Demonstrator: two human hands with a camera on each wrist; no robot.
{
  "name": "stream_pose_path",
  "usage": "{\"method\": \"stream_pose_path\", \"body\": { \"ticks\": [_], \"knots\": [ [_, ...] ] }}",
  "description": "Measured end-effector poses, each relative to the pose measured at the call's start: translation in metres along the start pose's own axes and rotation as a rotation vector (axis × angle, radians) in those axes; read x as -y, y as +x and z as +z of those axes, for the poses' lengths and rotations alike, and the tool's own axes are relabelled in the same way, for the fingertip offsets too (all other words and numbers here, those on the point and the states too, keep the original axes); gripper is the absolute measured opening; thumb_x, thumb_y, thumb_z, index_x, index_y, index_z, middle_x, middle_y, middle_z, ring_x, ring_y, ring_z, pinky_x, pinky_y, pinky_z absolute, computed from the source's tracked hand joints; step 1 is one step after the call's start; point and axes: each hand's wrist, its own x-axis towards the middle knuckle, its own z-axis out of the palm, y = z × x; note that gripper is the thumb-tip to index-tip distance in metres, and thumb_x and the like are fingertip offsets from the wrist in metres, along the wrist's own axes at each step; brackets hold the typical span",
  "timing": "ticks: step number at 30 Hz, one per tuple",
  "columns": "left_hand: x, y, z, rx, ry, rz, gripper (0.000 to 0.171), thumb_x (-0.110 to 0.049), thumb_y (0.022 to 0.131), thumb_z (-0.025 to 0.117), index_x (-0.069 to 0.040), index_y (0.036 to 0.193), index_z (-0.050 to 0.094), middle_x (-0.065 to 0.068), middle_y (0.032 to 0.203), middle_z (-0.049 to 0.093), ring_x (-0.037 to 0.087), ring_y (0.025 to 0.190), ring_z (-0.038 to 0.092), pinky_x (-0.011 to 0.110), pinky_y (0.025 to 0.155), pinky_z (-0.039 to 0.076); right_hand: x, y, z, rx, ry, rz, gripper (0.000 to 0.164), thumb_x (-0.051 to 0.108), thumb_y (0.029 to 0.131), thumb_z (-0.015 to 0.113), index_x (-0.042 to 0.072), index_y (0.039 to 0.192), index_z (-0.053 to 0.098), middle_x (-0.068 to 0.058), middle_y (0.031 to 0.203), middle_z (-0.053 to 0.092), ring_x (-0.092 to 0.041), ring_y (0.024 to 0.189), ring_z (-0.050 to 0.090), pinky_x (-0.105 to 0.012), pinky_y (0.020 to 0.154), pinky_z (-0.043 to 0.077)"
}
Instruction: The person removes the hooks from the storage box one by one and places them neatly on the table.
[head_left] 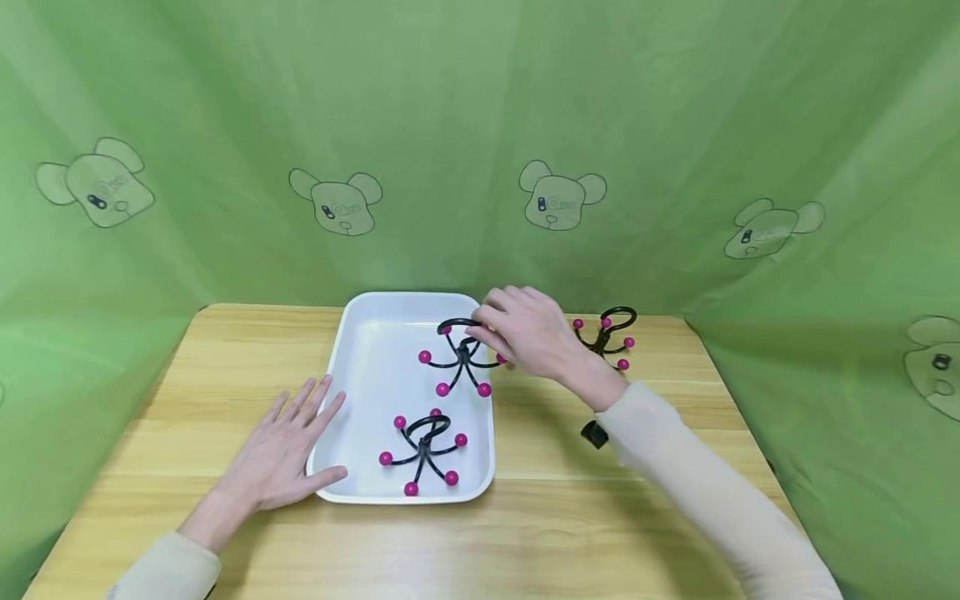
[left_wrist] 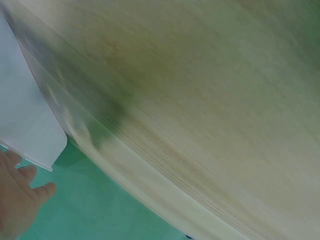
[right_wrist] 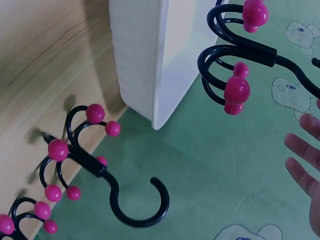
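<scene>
Over the right side of a white tray [head_left: 360, 358], my right hand [head_left: 525, 329] pinches the hooked handle of a black claw massager [head_left: 462, 354] with pink ball tips. That held massager [right_wrist: 255, 52] also shows in the right wrist view, with some fingers of the hand [right_wrist: 310, 160] at the right edge. Whether its balls touch the tray, I cannot tell. A second claw massager [head_left: 425, 450] stands in the tray's front part, handle up. My left hand [head_left: 273, 458] lies at the tray's left rim, fingers spread; the left wrist view catches a few fingers [left_wrist: 27, 172].
Right of the tray, another claw massager [head_left: 602, 340] stands on the wooden table [head_left: 547, 533], partly behind my right wrist. The right wrist view shows part of one more massager [right_wrist: 20, 220] there. A green curtain [head_left: 450, 125] closes off the back and sides.
</scene>
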Motion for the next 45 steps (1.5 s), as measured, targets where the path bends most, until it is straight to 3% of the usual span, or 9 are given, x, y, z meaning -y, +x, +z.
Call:
{"method": "stream_pose_path", "body": {
  "ticks": [15,23,38,45],
  "knots": [
    [0.001,0.002,-0.001,-0.002,0.006,0.000,0.102,-0.070,0.086,0.067,-0.011,0.164,0.037,0.019,0.175,0.027,0.045,0.159,0.032,0.067,0.127,0.030,-0.014,-0.027,-0.018,-0.095,-0.050,-0.033,0.039,0.046,0.108,0.054,0.013,0.094,0.070,-0.004,0.090,0.072,-0.024,0.080,0.068,-0.036,0.070,0.057],
    [0.001,0.001,-0.001,0.007,0.012,0.003,0.102,-0.071,0.087,0.066,-0.011,0.164,0.036,0.019,0.175,0.025,0.044,0.159,0.031,0.067,0.127,0.029,-0.022,-0.046,-0.025,-0.136,-0.085,-0.044,0.055,0.051,0.113,0.036,0.012,0.095,0.071,-0.005,0.090,0.073,-0.026,0.081,0.068,-0.040,0.072,0.060],
    [0.001,0.000,0.000,0.005,-0.002,0.003,0.101,-0.070,0.087,0.066,-0.011,0.164,0.037,0.018,0.175,0.026,0.044,0.160,0.031,0.067,0.128,0.029,-0.034,-0.094,-0.030,-0.118,-0.084,-0.024,0.053,0.049,0.113,0.040,0.011,0.093,0.071,-0.006,0.087,0.071,-0.026,0.078,0.068,-0.040,0.067,0.056],
    [0.000,0.001,0.001,0.003,-0.006,0.004,0.101,-0.070,0.087,0.066,-0.011,0.164,0.037,0.018,0.175,0.026,0.044,0.160,0.031,0.067,0.128,0.029,-0.035,-0.112,-0.024,-0.096,-0.068,-0.005,0.056,0.050,0.113,0.038,0.009,0.096,0.072,-0.010,0.092,0.076,-0.027,0.082,0.071,-0.042,0.070,0.061]
  ]
}}
